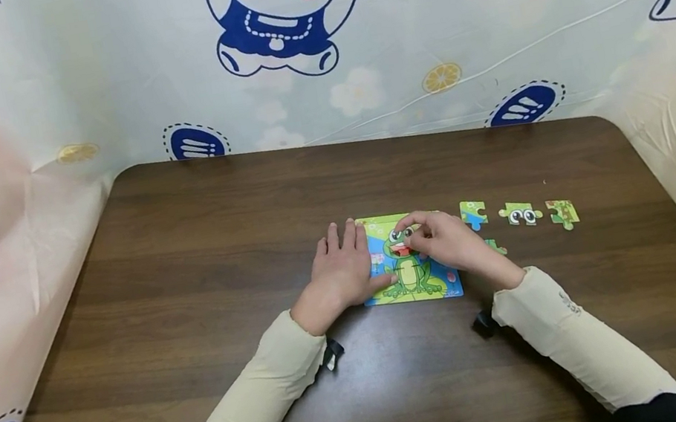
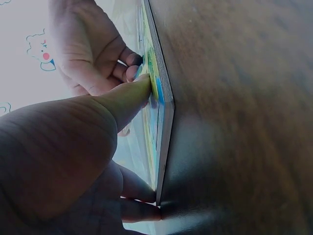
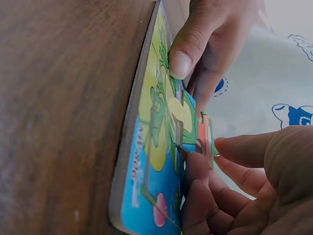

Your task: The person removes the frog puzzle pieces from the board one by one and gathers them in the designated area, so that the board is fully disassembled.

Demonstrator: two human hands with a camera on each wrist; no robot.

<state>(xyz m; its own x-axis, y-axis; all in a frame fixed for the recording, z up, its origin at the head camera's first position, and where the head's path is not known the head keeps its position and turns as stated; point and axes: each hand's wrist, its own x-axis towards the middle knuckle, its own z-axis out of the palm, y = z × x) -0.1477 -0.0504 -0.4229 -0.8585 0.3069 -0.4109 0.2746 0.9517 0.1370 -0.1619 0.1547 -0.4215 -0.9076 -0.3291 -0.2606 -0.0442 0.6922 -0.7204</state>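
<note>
A brown wood-grain table held a flat, colourful frog puzzle board before the person. The left hand lay with straight fingers at its left edge, thumb over it; the right hand, apart from the left, pinched a red-and-green jigsaw piece over the board. Rightward lay four loose, multicoloured jigsaw pieces
</note>
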